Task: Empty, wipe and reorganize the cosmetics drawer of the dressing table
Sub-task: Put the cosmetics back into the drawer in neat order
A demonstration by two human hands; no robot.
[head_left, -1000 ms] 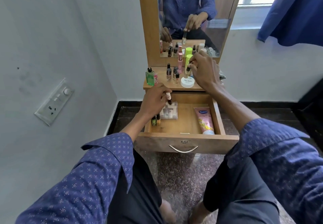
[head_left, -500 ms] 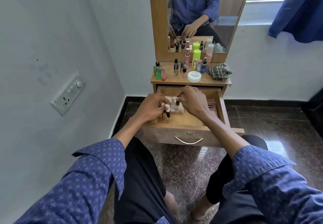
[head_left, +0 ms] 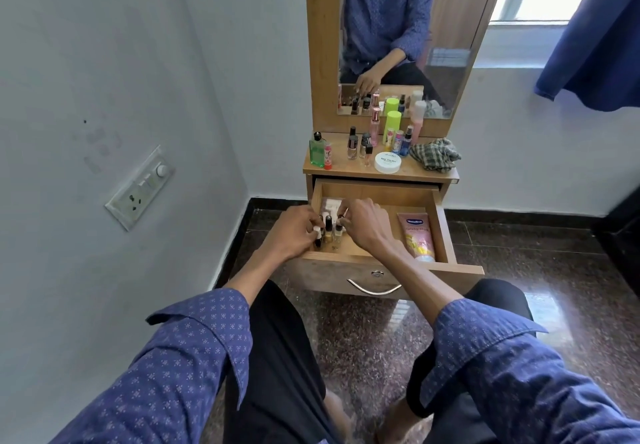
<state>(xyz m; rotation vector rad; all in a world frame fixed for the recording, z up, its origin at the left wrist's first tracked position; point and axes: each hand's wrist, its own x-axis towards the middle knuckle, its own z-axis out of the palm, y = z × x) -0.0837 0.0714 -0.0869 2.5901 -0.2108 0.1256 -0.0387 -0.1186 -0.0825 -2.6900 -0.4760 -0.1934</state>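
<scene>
The wooden drawer (head_left: pixel 446 236) of the dressing table is pulled out. Both hands are inside its left front corner over a cluster of small nail-polish bottles (head_left: pixel 333 234). My left hand (head_left: pixel 294 232) pinches a white-capped bottle (head_left: pixel 316 232). My right hand (head_left: pixel 363 225) pinches the cap of another small bottle (head_left: pixel 341 218) among them. Behind the hands lies a clear organiser tray (head_left: pixel 330 204). A pink lotion tube (head_left: pixel 416 236) lies flat on the drawer's right side.
The tabletop (head_left: pixel 408 171) carries a green bottle (head_left: pixel 317 149), several small bottles (head_left: pixel 360 147), a white round jar (head_left: pixel 388 162), tall bottles at the mirror (head_left: pixel 398 28) and a checked cloth (head_left: pixel 436 153). A wall with a switchboard (head_left: pixel 140 187) stands close at left. My knees are below the drawer.
My right hand came down from the tabletop with a small bottle into the drawer. Both hands now work at the bottles in the front left corner. The camera pulled back.
</scene>
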